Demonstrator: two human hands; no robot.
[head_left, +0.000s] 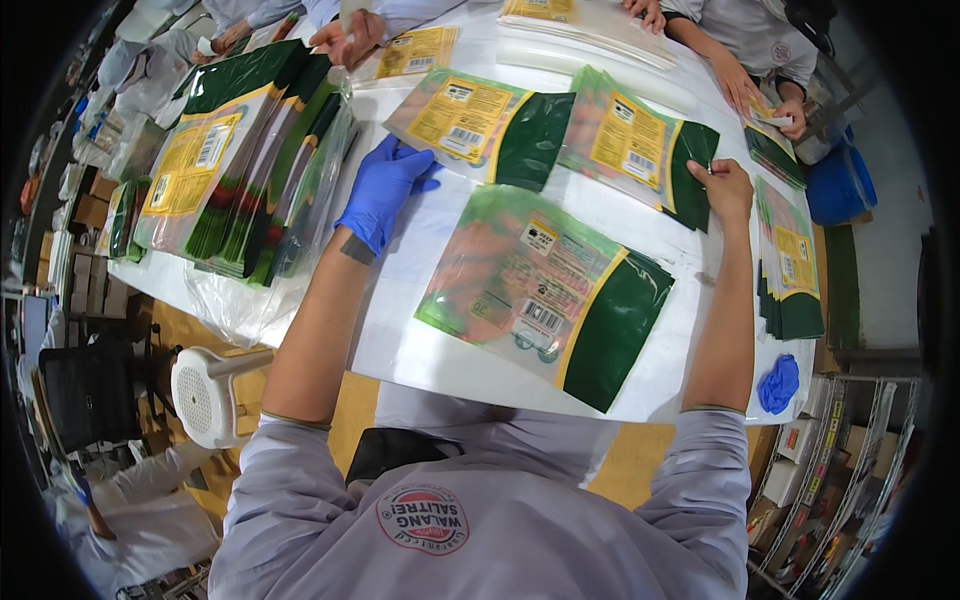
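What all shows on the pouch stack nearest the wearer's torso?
The pouch stack is flat, glossy and plastic-looking, its edges slightly offset at the right. A wide dark green band fills its right end, bordered by a yellow stripe; the rest is green and pinkish, with print and a barcode. It lies askew on the white table. Neither the gloved left hand nor the bare right hand touches it.

From close above and behind the left hand [388,192] and right hand [724,190], the wide head view faces down and forward across the surface [392,325].
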